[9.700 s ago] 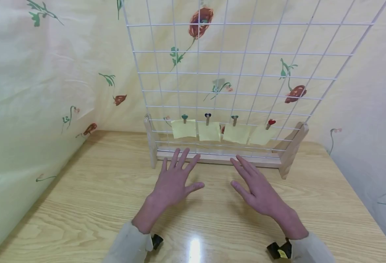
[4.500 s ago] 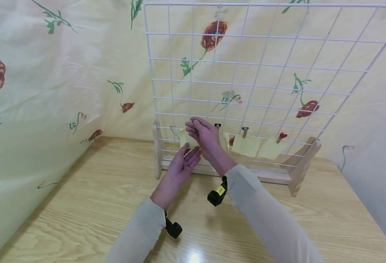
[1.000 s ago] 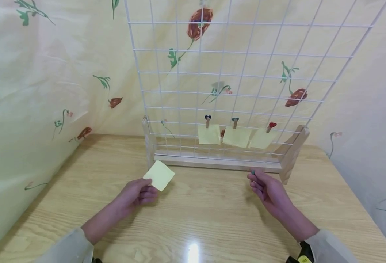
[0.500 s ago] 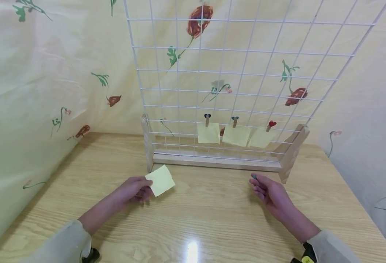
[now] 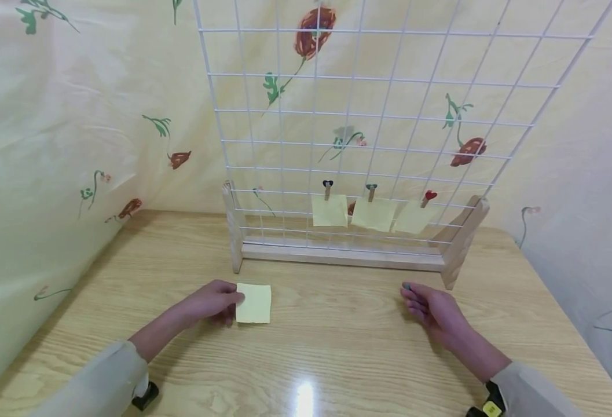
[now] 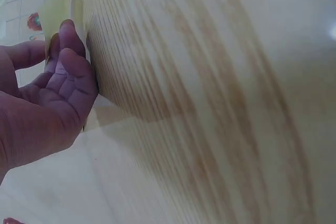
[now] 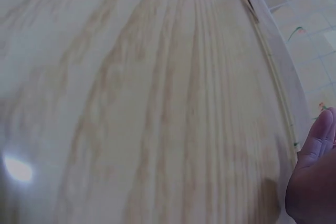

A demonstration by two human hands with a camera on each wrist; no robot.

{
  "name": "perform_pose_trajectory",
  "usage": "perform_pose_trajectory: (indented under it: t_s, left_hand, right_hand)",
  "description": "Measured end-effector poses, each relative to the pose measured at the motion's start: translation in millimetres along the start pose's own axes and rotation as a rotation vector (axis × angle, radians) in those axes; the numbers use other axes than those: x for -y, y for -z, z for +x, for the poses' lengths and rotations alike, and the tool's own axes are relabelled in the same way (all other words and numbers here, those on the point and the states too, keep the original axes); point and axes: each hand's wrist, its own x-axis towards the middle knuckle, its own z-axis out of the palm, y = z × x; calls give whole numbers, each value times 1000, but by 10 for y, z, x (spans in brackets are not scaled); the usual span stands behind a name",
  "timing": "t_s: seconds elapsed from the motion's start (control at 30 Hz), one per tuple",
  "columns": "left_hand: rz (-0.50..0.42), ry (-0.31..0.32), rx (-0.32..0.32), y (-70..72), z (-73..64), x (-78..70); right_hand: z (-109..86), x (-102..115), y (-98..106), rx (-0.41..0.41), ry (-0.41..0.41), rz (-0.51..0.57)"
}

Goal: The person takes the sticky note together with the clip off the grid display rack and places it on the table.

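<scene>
My left hand (image 5: 214, 300) pinches the left edge of a yellow paper note (image 5: 255, 304) low over the table, left of centre. In the left wrist view the thumb and fingertips meet at the note (image 6: 59, 9). Off to the right, my right hand (image 5: 436, 307) holds a small clothespin (image 5: 407, 286); just its green tip shows past the fingers. The right wrist view catches only part of that hand (image 7: 317, 177), its clothespin hidden. Behind both hands stands a white wire grid (image 5: 378, 113), where three notes hang from heart-topped clothespins.
The grid's wooden base (image 5: 342, 256) lies beyond the hands, with a wooden foot (image 5: 462, 246) at its right end. Hanging notes (image 5: 329, 210) occupy its middle and right. Flowered cloth (image 5: 76, 174) surrounds the wooden table (image 5: 337, 347).
The leftmost note and its green-heart clothespin came off the grid into my left and right hands. In the last second, both hands sank slightly and the note turned square to the table's edge.
</scene>
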Motion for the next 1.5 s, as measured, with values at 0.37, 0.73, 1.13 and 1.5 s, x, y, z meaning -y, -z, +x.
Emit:
perform_pose_trajectory:
  t_s: [0.37,0.73,1.13,1.5]
  left_hand:
    - [260,-33,-152,-68,4,-113]
    - [341,-65,-204,-61,-18,-118]
    - [346,-63,-223,-39,11,-75]
    - [331,-72,-219,-35,24,-89]
  right_hand:
    - [51,32,68,-37,-52,-52]
    - [72,42,41,-73,-65,-87]
    - [82,52,44,-85,-89,-93]
    - [61,62,77,-53,-81,-82]
